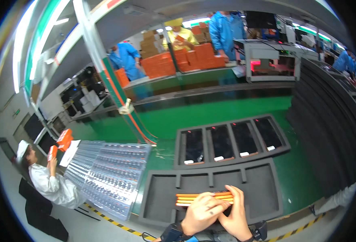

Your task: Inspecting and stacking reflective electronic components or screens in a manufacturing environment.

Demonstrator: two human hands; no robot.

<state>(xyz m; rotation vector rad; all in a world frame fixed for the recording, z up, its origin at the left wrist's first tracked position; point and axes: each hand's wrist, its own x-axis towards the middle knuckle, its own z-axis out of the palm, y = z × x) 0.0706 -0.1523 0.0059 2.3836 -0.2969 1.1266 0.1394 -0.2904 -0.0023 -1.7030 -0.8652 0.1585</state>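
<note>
Both hands grip a thin stack of orange-edged flat boxes point(204, 198), the left hand point(202, 213) clasped over its top and the right hand point(236, 213) closed along its right end, squaring the stack above the near empty grey foam tray point(162, 193). The far foam tray point(180, 151) keeps four dark phones apart in separate slots.

A thin stack of flat orange-edged boxes point(204, 197) lies level, long side running left to right, clasped between both hands: the left hand point(202, 213) covers its near edge, and the right hand point(236, 213) grips its right end from below.
</note>
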